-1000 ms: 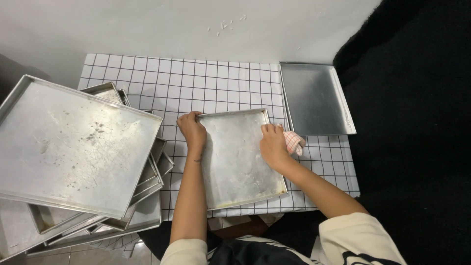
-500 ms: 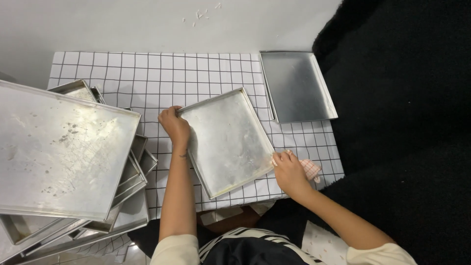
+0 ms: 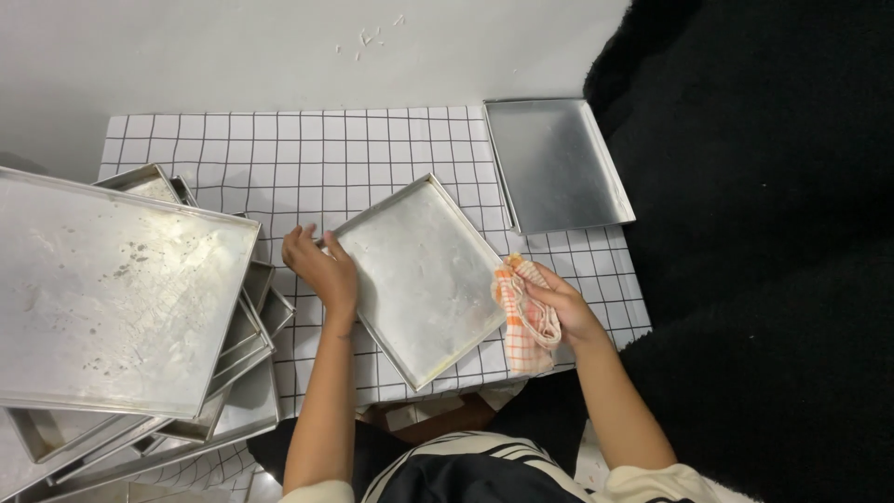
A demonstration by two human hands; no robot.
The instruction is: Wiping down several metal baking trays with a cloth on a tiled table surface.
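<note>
Gripping a bunched orange-and-white checked cloth (image 3: pixel 526 317), the person's right hand (image 3: pixel 559 312) was curled shut around it at the right rim of a square metal tray (image 3: pixel 419 275). That tray lay turned cornerwise near the front edge of the grid-patterned table covering (image 3: pixel 279 149). The left hand (image 3: pixel 321 265) pressed half-open on the tray's left corner, fingers spread over the rim, holding it down rather than grasping it. Wiping well appeared to call for that steadying hand staying firm while the cloth ran flat along the walls and into the corners. A second, cleaner-looking tray (image 3: pixel 559 163) sat at the covering's far right corner, overhanging the edge. An untidy stack of larger trays (image 3: pixel 112 289), the top one spotted and streaked, crowded the left edge, just beside the left wrist.
</note>
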